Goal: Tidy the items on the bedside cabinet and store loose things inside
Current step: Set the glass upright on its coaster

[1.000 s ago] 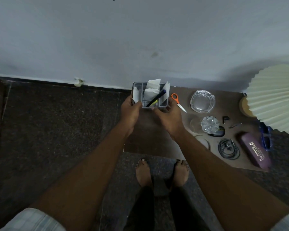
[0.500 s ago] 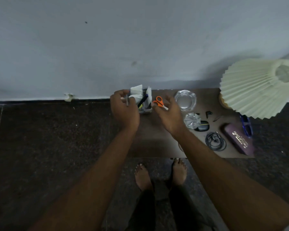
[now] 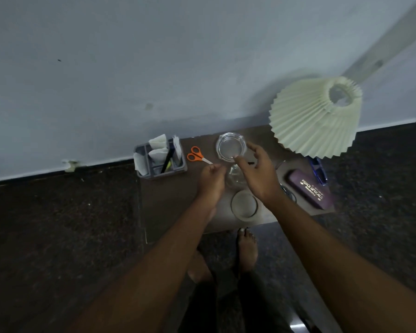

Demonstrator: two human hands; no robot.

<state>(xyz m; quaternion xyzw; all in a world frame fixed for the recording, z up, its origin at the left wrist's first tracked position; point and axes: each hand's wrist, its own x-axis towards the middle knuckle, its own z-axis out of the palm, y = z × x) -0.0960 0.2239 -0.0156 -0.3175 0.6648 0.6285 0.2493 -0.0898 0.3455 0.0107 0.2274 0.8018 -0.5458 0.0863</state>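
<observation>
While both hands are over the brown bedside cabinet, nothing on it is lifted.

Left hand: fingers curled, with the thumb and forefinger tips drawn together right at the blade tip of the orange-handled scissors. Whether the tips touch the blade or pinch anything cannot be told.

Right hand: fingers spread and relaxed, holding nothing. It is above the near rim of the glass ashtray, and contact with the glass cannot be made out.

Layout on the cabinet top:
- A grey desk organiser stands at the rear left corner by the wall, upright, holding folded white papers and a dark pen.
- The scissors lie flat just right of the organiser, blades pointing toward the left hand.
- The ashtray sits at the rear, right of the scissors.
- A crumpled clear wrapper lies between the two hands.
- A round disc lies flat near the front edge, between the forearms.
- A coiled dark cable is mostly hidden behind the right wrist.
- A purple spectacle case, printed "PRINCE OPTICALS", lies toward the right end.
- Blue glasses sit just behind the case, partly under the pleated cream lampshade.

Bare feet stand on the dark floor in front of the cabinet.
</observation>
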